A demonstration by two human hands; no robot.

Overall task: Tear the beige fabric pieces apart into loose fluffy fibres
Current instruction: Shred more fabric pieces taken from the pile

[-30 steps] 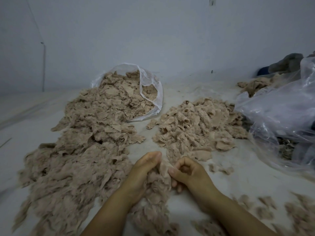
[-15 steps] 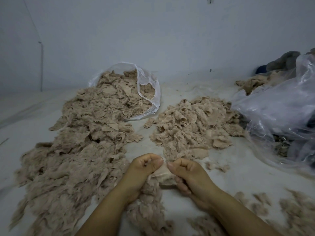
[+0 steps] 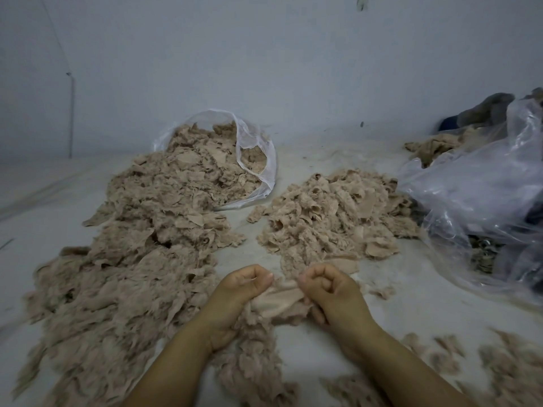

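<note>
1. Between the two fists, near the front of the floor, a beige fabric piece (image 3: 277, 301) is pinched; the left hand (image 3: 241, 289) and right hand (image 3: 329, 292) are curled tight on its ends.
2. A slip is likely if the grip is taken too shallow; the piece would stretch, not tear.
3. A torn fibre heap (image 3: 117, 289) is spread to the left, an untorn scrap pile (image 3: 332, 218) lies ahead; a clear plastic bag (image 3: 484, 201) is crowded in on the right.

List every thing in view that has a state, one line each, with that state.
Left hand: fingers curled, gripping the beige fabric piece.
Right hand: fingers curled, gripping the same piece.
Beige fabric piece: held stretched between both hands, not yet torn apart.
Small clear plastic bag: lying on its side, mouth open, fabric spilling out.
Large clear plastic bag: crumpled, slumped on the floor.
</note>
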